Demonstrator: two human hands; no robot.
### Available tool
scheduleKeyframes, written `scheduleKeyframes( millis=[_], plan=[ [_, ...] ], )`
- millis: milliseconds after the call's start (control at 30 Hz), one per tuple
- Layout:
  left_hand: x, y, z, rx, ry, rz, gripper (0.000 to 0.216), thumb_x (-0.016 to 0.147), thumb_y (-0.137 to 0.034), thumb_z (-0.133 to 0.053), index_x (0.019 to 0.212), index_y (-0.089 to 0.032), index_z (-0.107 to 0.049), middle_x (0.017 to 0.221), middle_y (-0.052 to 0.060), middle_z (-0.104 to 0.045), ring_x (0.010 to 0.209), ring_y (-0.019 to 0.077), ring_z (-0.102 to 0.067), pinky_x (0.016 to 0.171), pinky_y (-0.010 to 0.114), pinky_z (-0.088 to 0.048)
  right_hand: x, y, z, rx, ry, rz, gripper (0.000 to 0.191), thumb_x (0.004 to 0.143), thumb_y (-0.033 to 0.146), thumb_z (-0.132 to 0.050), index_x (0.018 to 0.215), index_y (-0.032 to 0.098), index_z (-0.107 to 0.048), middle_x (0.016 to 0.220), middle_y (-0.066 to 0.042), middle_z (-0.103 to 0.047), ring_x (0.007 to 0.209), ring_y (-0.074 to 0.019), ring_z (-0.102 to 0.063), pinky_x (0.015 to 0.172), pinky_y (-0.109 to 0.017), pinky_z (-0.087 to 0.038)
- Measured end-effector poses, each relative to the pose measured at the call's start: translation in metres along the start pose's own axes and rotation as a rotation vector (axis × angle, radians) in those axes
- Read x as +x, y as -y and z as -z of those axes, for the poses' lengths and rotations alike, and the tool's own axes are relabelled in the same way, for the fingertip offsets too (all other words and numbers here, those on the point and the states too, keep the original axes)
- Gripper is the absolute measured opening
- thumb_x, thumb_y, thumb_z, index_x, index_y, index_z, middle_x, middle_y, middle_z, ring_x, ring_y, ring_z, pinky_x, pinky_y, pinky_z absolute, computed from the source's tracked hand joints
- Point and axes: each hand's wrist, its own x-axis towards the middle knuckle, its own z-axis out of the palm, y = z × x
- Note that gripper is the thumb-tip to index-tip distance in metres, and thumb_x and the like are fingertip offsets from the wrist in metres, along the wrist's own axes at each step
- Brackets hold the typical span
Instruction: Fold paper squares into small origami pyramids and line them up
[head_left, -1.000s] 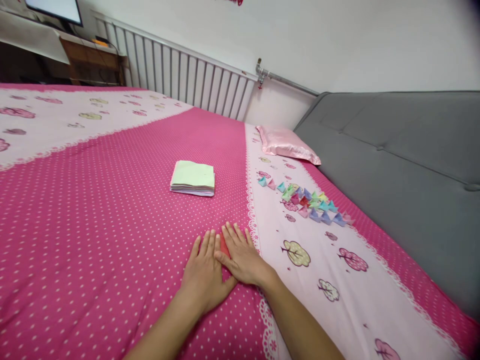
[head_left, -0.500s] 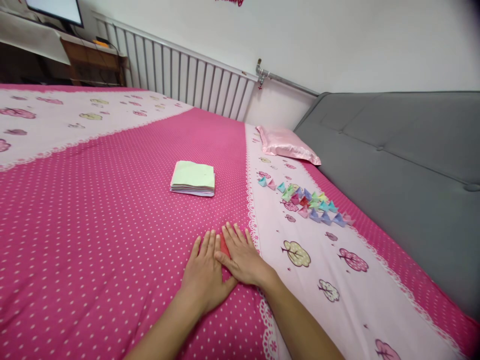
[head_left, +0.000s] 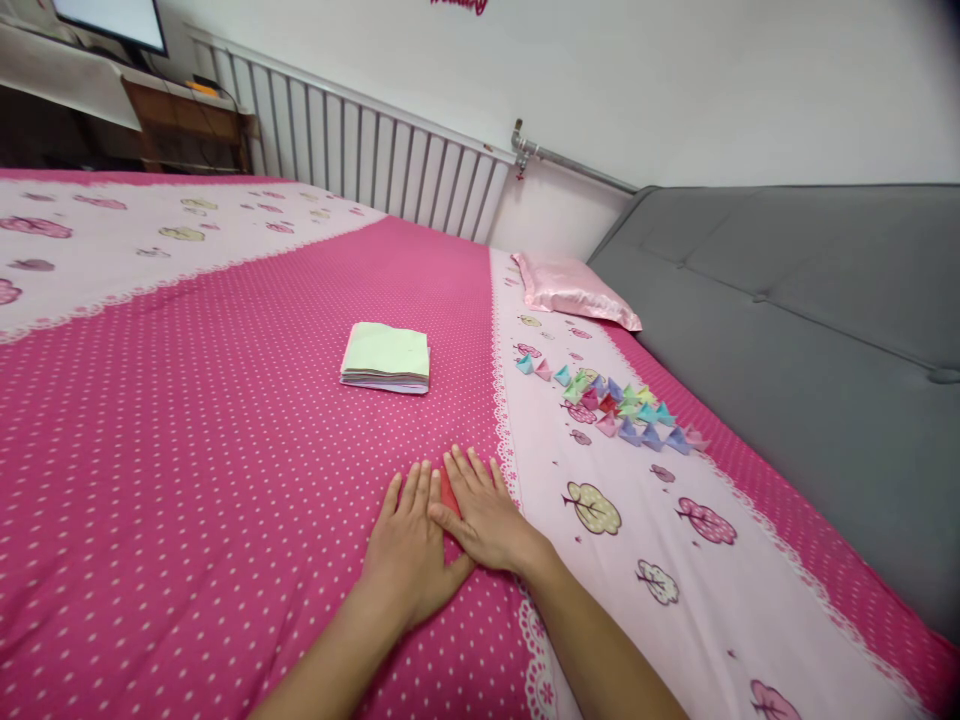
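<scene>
Both my hands lie flat, side by side, on the pink dotted bedsheet (head_left: 225, 420). My left hand (head_left: 409, 545) and my right hand (head_left: 487, 515) have their fingers stretched out, pressing down on a red sheet of paper (head_left: 448, 492). Only a thin strip of the paper shows between the hands. A stack of square papers (head_left: 386, 357) with a pale green top sheet lies farther away on the sheet. To the right, several small folded paper shapes (head_left: 615, 405) in blue, green, pink and red lie in a row on the pale pink band.
A satin pink pillow (head_left: 574, 290) lies at the head of the bed. A grey padded headboard (head_left: 810, 330) runs along the right. A white radiator (head_left: 360, 155) stands against the far wall, and a wooden desk with a screen (head_left: 112, 20) is at the top left.
</scene>
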Motion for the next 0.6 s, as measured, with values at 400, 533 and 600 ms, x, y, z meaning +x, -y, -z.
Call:
scheduleKeyframes(
  millis=[400,533,600],
  plan=[
    [-0.0002,-0.0002,0.0000,0.005,0.001,0.001,0.083,0.075,-0.059,-0.026,0.136,-0.003,-0.019,0.144,0.015,-0.015,0.133,0.0274,-0.007,0.109,0.043,-0.004,-0.0004,0.0022,0.0028,-0.006,0.017,-0.018,0.068,0.086,0.057,-0.006,0.140,0.016,-0.002,0.147,-0.002,0.003,0.134,-0.0215,0.008,0.107,-0.043,0.004],
    [0.0001,0.0001,0.0000,0.001,0.005,-0.004,0.083,0.075,-0.058,-0.026,0.136,-0.003,-0.019,0.144,0.015,-0.015,0.133,0.0276,-0.006,0.109,0.043,-0.004,-0.0004,0.0026,0.0031,-0.008,0.027,-0.023,0.069,0.086,0.057,-0.006,0.140,0.016,-0.001,0.148,-0.002,0.004,0.134,-0.0214,0.008,0.107,-0.043,0.004],
    [0.0002,0.0004,-0.0001,0.004,0.004,-0.005,0.083,0.075,-0.058,-0.026,0.136,-0.003,-0.019,0.144,0.015,-0.014,0.133,0.0276,-0.006,0.109,0.043,-0.004,-0.0003,0.0028,0.0032,-0.013,0.030,-0.024,0.069,0.086,0.057,-0.006,0.140,0.016,-0.001,0.148,-0.002,0.004,0.134,-0.0216,0.008,0.107,-0.043,0.004]
  ],
)
